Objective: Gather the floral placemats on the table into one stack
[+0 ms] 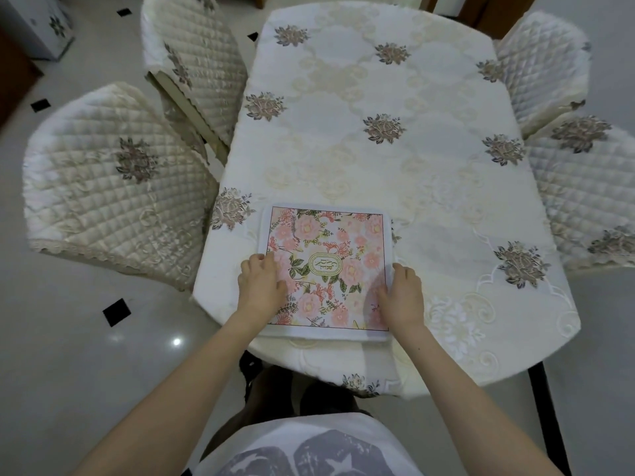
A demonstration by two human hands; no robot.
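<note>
While flanked by both hands | placemat stack (326, 266) (top floral) | under fingers (261, 266)

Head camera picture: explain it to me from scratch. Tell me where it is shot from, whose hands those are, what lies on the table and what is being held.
There is no machine here. A person wears one wide camera on the head, so you look down along their own arms. The left hand and the right hand rest on the two side edges of a placemat stack, pink flowers on top, near the table's close edge. The fingers lie over the edges; whether they grip or only press, I cannot tell. How many mats are in the stack cannot be counted. The stack lies on a cream tablecloth with embroidered flowers. No other placemat shows on it. Quilted chairs stand on both sides.
</note>
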